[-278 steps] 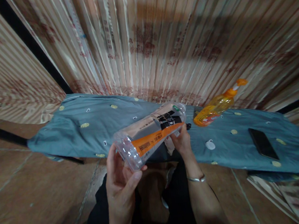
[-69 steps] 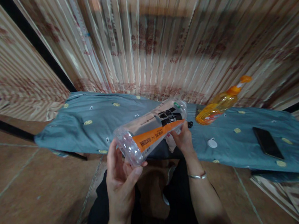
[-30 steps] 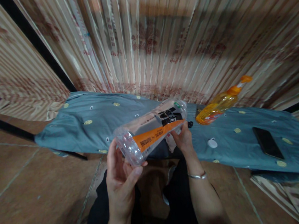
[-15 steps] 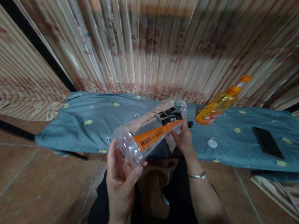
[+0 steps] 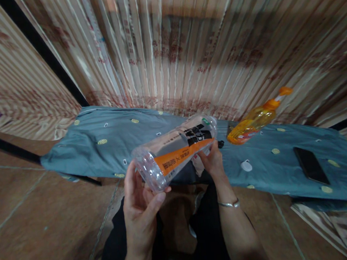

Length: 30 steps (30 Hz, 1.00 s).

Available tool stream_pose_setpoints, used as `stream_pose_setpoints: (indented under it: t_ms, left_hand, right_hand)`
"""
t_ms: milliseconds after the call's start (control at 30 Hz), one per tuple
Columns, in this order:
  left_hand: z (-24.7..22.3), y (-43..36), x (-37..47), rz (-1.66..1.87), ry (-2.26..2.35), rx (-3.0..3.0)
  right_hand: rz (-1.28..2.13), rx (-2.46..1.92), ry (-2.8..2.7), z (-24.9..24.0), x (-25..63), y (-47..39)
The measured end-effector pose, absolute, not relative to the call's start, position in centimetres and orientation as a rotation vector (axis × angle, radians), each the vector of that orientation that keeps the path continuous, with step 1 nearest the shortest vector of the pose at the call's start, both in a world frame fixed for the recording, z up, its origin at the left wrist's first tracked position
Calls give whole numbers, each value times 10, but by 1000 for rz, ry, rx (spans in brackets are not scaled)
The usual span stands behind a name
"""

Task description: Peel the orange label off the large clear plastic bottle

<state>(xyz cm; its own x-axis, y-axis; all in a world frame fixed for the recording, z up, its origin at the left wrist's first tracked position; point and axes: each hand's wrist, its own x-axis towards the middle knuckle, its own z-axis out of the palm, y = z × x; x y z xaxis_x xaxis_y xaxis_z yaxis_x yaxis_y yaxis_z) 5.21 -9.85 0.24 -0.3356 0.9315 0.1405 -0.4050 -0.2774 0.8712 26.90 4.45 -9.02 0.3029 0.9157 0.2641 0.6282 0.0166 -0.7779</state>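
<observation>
A clear plastic bottle (image 5: 175,150) with an orange and black label lies tilted in the air over the cloth's front edge, its base toward the lower left. My left hand (image 5: 141,208) grips the base end, thumb below it and fingers partly hidden behind. Near the label's right end, my right hand (image 5: 213,159) holds the bottle from beneath; a silver bangle circles that wrist. To the right, an orange pump bottle (image 5: 252,124) of yellow liquid stands on the blue-green cloth (image 5: 99,129).
A black phone (image 5: 311,165) and a white round disc (image 5: 246,165) lie on the cloth at the right. Behind rises a striped curtain (image 5: 165,56). Dark metal poles (image 5: 42,48) stand at the left. A small black object (image 5: 221,144) sits beside my right hand.
</observation>
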Motion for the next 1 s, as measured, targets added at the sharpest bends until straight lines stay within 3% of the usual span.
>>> stream_pose_setpoints:
  t_ms: [1000]
  left_hand:
    - [-3,-93,45,1791,894,775]
  right_hand:
    - [402,-1666,-1478,-87,271,41]
